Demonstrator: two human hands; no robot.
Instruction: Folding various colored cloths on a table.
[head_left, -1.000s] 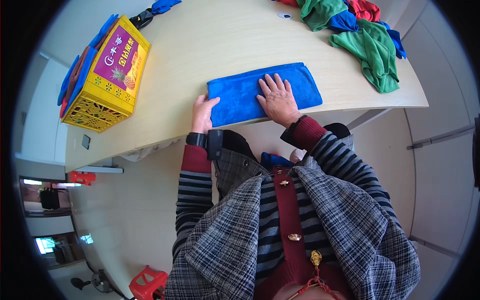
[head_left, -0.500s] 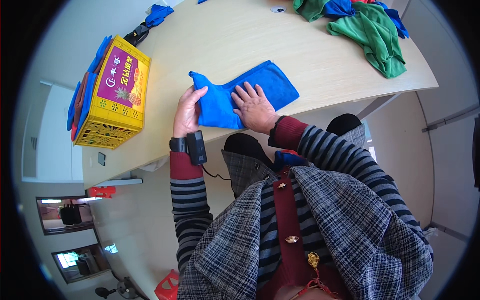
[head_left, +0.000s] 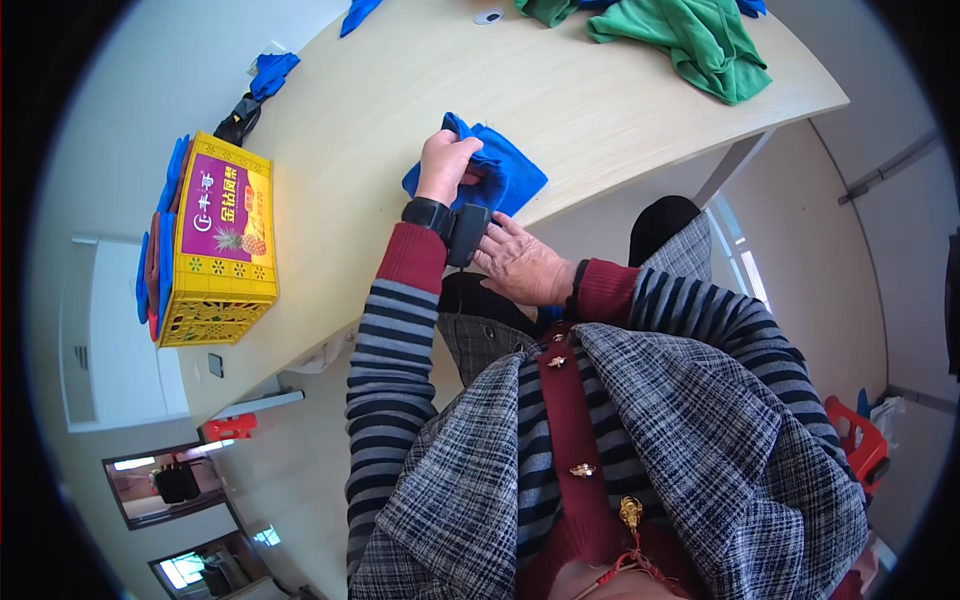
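cloth [head_left: 520, 170], blue, head view: lies near the front edge of the table [head_left: 360, 130], part flat, part raised in a curled fold. left hand [head_left: 447, 168] pinches that raised part between thumb and fingers; grip presumably keeps the upper layer lifted clear of the lower. right hand [head_left: 525, 264]: palm down, fingers extended and close together, at the table's front edge just below the cloth; fingertips partly hidden by the black box [head_left: 468, 235] at the left wrist, so cannot tell whether they press or pinch anything. yellow crate [head_left: 215, 318] stands at the left, likely to keep its flat blue and brown pieces [head_left: 167, 250] upright together. green fabric [head_left: 695, 45] is heaped at the far right.

materials: blue cloth soft, matte, pliable, its flat part cornered; green fabric limp, rumpled; crate rigid, lattice-walled, apparently plastic; tabletop smooth, pale, wood-toned.
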